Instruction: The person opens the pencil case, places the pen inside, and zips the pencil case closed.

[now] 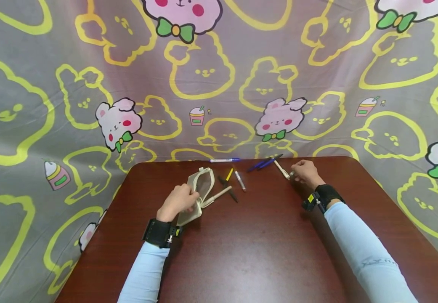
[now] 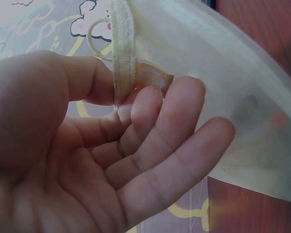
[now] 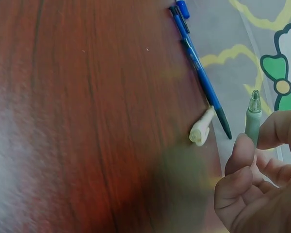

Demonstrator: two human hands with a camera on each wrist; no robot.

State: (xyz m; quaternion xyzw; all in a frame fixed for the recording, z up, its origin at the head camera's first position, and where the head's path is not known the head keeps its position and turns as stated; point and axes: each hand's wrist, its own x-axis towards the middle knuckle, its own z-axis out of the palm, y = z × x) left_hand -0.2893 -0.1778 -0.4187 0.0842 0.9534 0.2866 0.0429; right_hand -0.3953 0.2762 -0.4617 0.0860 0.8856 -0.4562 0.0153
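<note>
My left hand point(image 1: 181, 201) pinches the rim of a translucent cream zip pouch point(image 1: 189, 217); its mouth gapes toward the back of the table. In the left wrist view, the thumb and index finger point(image 2: 87, 80) grip the woven edge while the other fingers lie along the sheer side point(image 2: 228, 82). Over at the right, my right hand point(image 1: 306, 173) pinches a pale green pen point(image 3: 253, 121), its metal tip pointing up in the right wrist view. A white pen point(image 1: 281, 170) lies just left of that hand, near a blue pen point(image 3: 203, 77).
Beside the pouch lie a cream pen point(image 1: 221, 194), a black pen point(image 1: 233, 195), a yellow-ended one point(image 1: 229, 175) and a white marker point(image 1: 240, 181). Along the back edge are a white-and-blue marker point(image 1: 222, 160) and blue pens point(image 1: 258, 164). A patterned curtain point(image 1: 237, 80) hangs behind the table point(image 1: 241, 261).
</note>
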